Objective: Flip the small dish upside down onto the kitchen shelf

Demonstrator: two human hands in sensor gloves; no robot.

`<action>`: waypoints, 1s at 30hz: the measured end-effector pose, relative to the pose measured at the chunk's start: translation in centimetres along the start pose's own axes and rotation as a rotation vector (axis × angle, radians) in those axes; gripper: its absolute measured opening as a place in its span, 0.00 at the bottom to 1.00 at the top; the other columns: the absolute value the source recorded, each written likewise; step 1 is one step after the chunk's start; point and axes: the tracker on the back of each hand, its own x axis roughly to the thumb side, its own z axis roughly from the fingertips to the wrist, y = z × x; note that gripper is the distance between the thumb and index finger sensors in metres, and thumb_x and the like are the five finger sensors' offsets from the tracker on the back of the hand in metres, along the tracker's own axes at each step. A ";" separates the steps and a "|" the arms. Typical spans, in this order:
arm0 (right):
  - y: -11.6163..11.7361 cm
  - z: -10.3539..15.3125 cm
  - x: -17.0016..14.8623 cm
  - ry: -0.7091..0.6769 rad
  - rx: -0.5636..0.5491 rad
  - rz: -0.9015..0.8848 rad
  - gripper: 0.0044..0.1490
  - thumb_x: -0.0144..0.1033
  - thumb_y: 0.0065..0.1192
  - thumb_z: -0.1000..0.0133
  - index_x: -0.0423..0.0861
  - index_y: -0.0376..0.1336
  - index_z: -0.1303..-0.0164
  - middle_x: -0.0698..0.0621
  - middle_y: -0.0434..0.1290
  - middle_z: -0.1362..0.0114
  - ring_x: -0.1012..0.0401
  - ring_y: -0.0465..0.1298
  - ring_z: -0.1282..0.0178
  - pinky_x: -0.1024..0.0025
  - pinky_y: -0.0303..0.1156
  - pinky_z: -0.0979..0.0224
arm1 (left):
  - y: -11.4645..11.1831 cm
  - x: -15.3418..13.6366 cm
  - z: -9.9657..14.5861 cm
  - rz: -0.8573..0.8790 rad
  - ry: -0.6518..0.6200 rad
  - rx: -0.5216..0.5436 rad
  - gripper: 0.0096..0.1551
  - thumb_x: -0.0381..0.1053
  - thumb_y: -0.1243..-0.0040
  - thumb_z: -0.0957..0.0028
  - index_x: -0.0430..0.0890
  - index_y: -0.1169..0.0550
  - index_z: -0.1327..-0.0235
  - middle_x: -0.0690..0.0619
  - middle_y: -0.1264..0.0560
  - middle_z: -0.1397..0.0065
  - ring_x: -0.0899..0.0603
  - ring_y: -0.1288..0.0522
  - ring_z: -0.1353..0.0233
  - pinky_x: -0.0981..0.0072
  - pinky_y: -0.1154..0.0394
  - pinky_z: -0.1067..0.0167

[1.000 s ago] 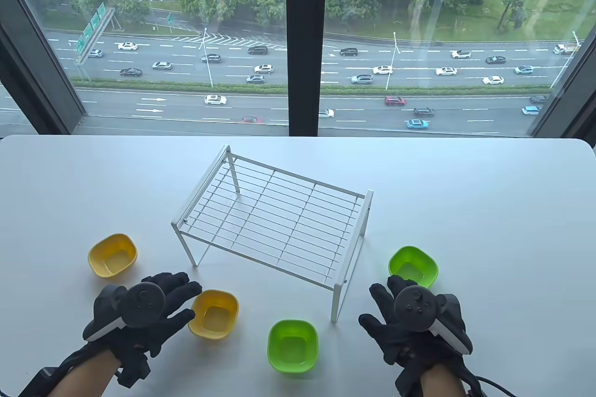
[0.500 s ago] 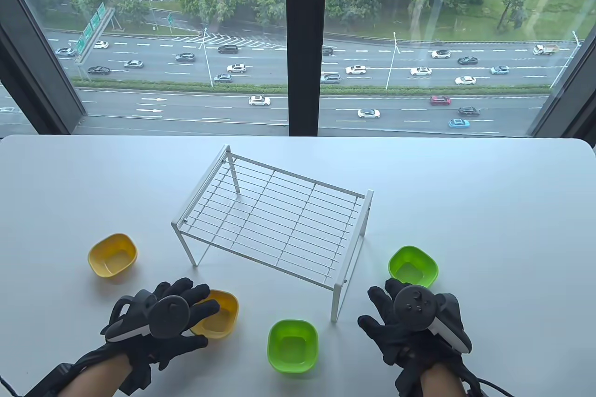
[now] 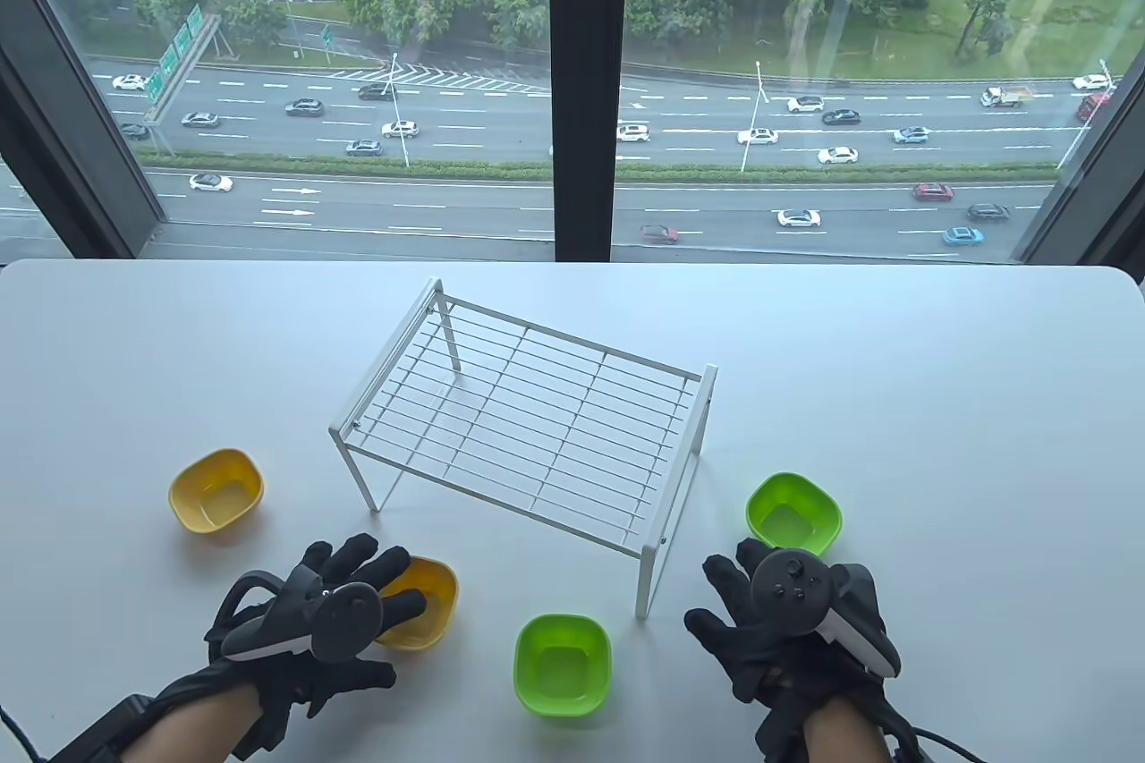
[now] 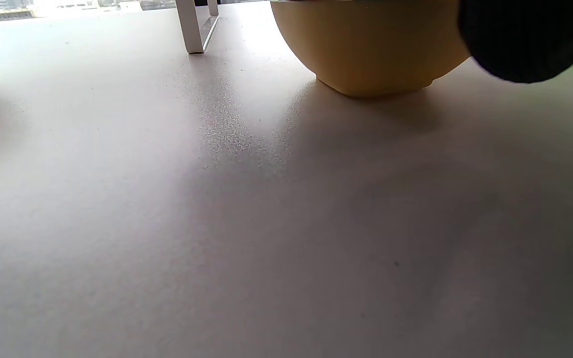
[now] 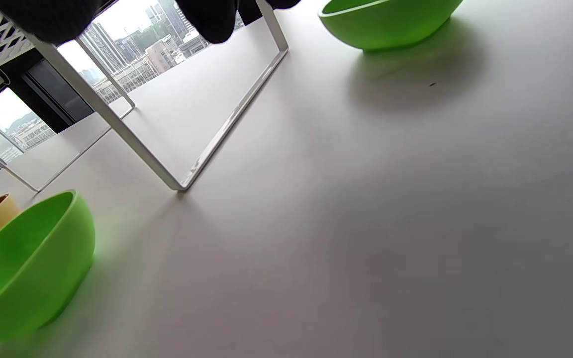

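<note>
The left hand covers the near yellow dish's left half; whether its fingers touch the rim cannot be told. The left wrist view's top edge cuts that dish off.

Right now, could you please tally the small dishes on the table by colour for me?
Yellow dishes: 2, one far left, one under the left hand's fingers
Green dishes: 2, one near the middle front, one by the right hand
Total: 4 dishes, all upright on the table; none on the wire shelf yet.
</note>
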 end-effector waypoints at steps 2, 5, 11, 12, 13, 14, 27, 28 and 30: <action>0.0 -0.1 -0.1 0.001 0.002 -0.004 0.50 0.68 0.49 0.46 0.54 0.46 0.17 0.41 0.35 0.12 0.39 0.36 0.16 0.31 0.37 0.23 | -0.2 0.1 -0.1 -0.023 0.011 -0.006 0.43 0.71 0.38 0.63 0.71 0.33 0.27 0.62 0.54 0.11 0.39 0.57 0.13 0.32 0.52 0.20; 0.0 -0.1 -0.1 0.001 0.001 -0.008 0.50 0.68 0.49 0.46 0.54 0.46 0.17 0.41 0.35 0.12 0.39 0.36 0.16 0.32 0.37 0.22 | -0.3 0.2 -0.1 -0.042 0.026 0.003 0.40 0.69 0.38 0.61 0.72 0.32 0.29 0.61 0.54 0.11 0.39 0.57 0.13 0.32 0.52 0.20; 0.0 -0.1 -0.1 -0.003 -0.002 -0.007 0.50 0.68 0.49 0.46 0.54 0.46 0.17 0.41 0.36 0.12 0.39 0.36 0.16 0.32 0.37 0.22 | -0.1 0.3 -0.1 -0.072 0.044 0.098 0.32 0.65 0.39 0.58 0.70 0.25 0.35 0.60 0.49 0.12 0.39 0.50 0.14 0.33 0.47 0.20; 0.0 -0.1 -0.1 -0.004 -0.002 -0.006 0.50 0.68 0.49 0.46 0.54 0.46 0.17 0.41 0.36 0.12 0.39 0.36 0.16 0.32 0.37 0.22 | 0.0 0.3 -0.1 -0.062 0.048 0.131 0.28 0.64 0.39 0.58 0.69 0.22 0.39 0.60 0.45 0.13 0.39 0.47 0.15 0.34 0.44 0.21; 0.0 -0.2 -0.2 -0.003 0.001 -0.007 0.50 0.68 0.49 0.46 0.54 0.46 0.17 0.41 0.36 0.12 0.39 0.36 0.16 0.32 0.37 0.22 | 0.0 0.3 -0.1 -0.049 0.047 0.162 0.26 0.62 0.38 0.57 0.67 0.18 0.43 0.59 0.40 0.14 0.39 0.44 0.15 0.34 0.43 0.22; 0.0 -0.2 -0.2 -0.002 0.004 -0.012 0.50 0.68 0.49 0.46 0.54 0.46 0.17 0.41 0.35 0.12 0.40 0.36 0.16 0.32 0.37 0.22 | 0.0 0.3 -0.1 -0.078 0.059 0.165 0.25 0.62 0.37 0.57 0.67 0.18 0.43 0.60 0.40 0.14 0.40 0.44 0.15 0.34 0.42 0.22; -0.3 0.0 -0.4 -0.010 -0.027 -0.039 0.50 0.67 0.49 0.46 0.54 0.46 0.18 0.41 0.37 0.12 0.40 0.37 0.16 0.32 0.37 0.22 | 2.3 -0.4 1.0 -0.022 0.053 0.311 0.24 0.60 0.32 0.62 0.64 0.20 0.50 0.64 0.17 0.34 0.43 0.31 0.20 0.37 0.35 0.24; -0.3 0.0 -0.5 -0.010 -0.028 -0.040 0.50 0.67 0.49 0.46 0.53 0.46 0.18 0.41 0.37 0.12 0.39 0.37 0.16 0.32 0.37 0.22 | 2.5 -0.5 1.1 -0.018 0.055 0.314 0.24 0.60 0.32 0.62 0.64 0.20 0.49 0.64 0.16 0.34 0.44 0.31 0.20 0.37 0.35 0.23; -0.3 0.0 -0.5 -0.009 -0.031 -0.042 0.50 0.67 0.49 0.46 0.53 0.46 0.18 0.41 0.37 0.12 0.40 0.37 0.16 0.32 0.37 0.22 | 2.9 -0.6 1.4 -0.013 0.051 0.338 0.24 0.59 0.32 0.62 0.65 0.20 0.49 0.63 0.16 0.35 0.45 0.31 0.21 0.37 0.35 0.23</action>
